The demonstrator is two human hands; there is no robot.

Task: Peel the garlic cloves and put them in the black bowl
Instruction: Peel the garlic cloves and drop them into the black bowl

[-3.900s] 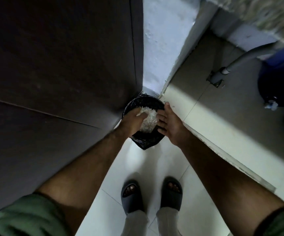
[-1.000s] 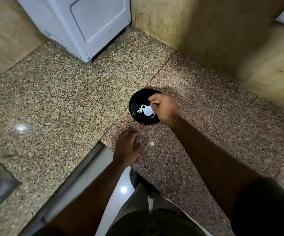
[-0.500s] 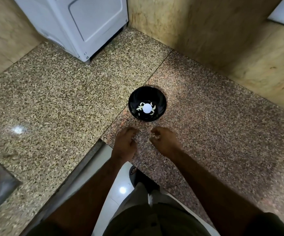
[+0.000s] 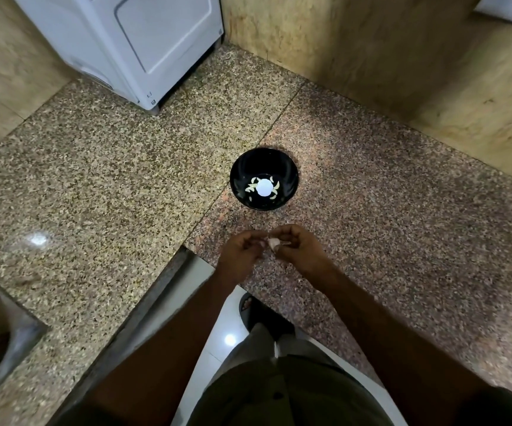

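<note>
We are partway through the job; the black bowl [image 4: 264, 178] sits on the speckled stone counter [image 4: 101, 167], and several peeled garlic cloves [image 4: 274, 189] lie at its bottom, around a bright white spot that looks like a light shining back at us. Nearer to us, just this side of the bowl, our two hands meet above the counter; our left hand [image 4: 241, 252] and our right hand [image 4: 299, 249] both have curled fingers, and together they pinch one small garlic clove [image 4: 273, 243] between the fingertips. It looks pale with a bit of pink, so we think some skin is on it, though it is too small to be sure. We see no other unpeeled cloves on the counter; so this may be the last one, but we cannot tell. Left to do, we think: pull off the skin and drop this clove in the bowl.
</note>
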